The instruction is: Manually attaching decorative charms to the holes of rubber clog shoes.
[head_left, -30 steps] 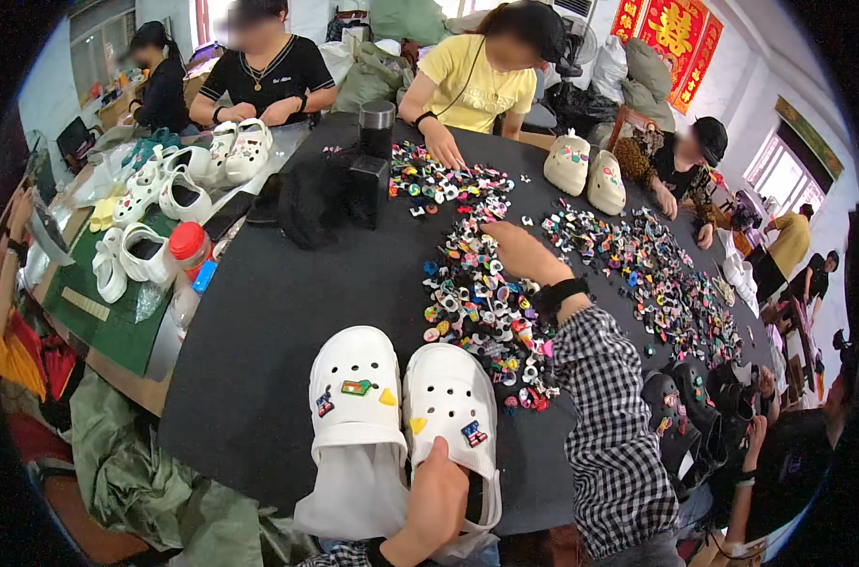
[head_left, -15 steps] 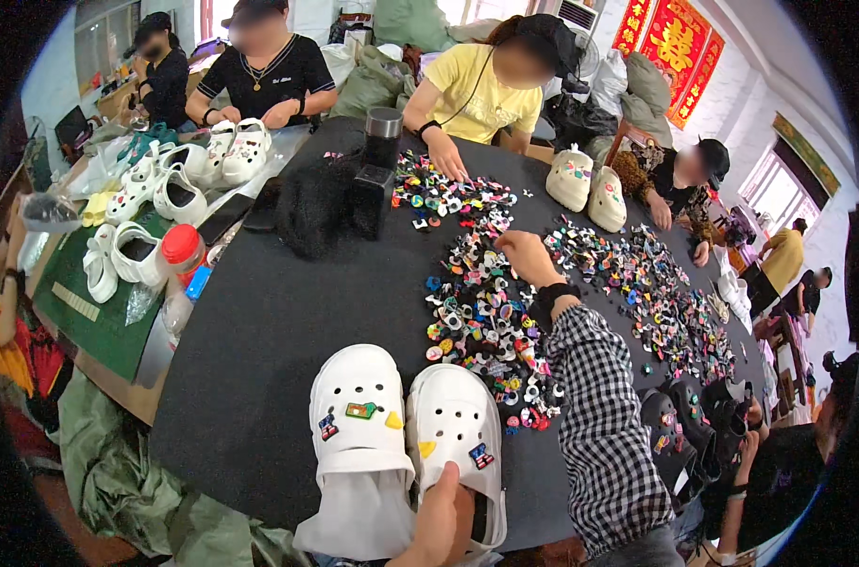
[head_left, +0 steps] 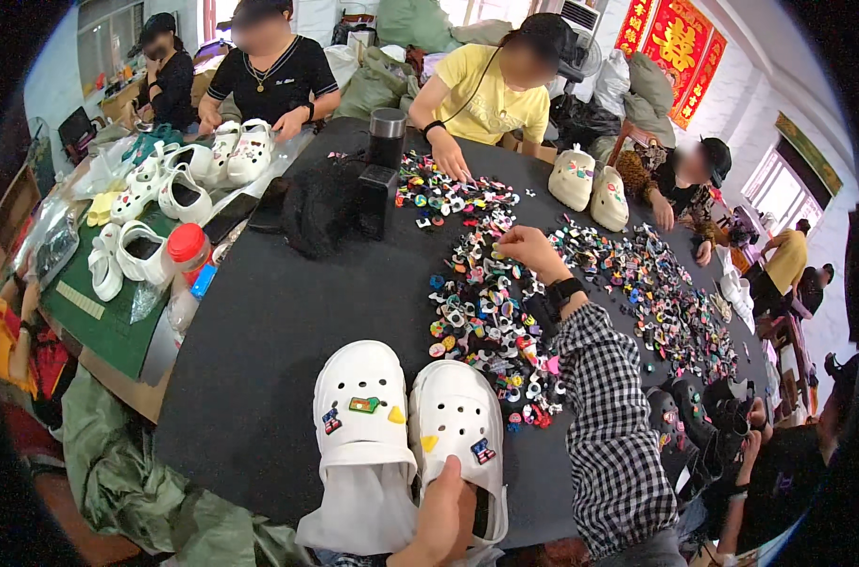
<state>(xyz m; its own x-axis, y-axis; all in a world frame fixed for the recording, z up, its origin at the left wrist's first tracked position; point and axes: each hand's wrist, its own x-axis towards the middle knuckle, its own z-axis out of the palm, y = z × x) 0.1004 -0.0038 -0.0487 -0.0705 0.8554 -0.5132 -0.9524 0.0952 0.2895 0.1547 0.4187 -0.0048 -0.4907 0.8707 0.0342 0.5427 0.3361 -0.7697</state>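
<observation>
**Light foam clogs, small slippery charms**

Black worktop (head_left: 259,331) carries two white clogs (head_left: 410,425) at its near edge. Left hand (head_left: 445,518) presses one's heel; right hand (head_left: 533,250) pinches a charm over the charm pile (head_left: 486,312). Clogs look light, springy; hold by the heel rim.

Black table (head_left: 288,321), bright window (head_left: 779,184), red wall hanging (head_left: 680,47).

Two white clogs (head_left: 410,435) sit nearest on the black counter (head_left: 269,321); two cream clogs (head_left: 592,184) lie beyond the uncountable charm pile (head_left: 491,312); one red-capped bottle (head_left: 186,260).
</observation>
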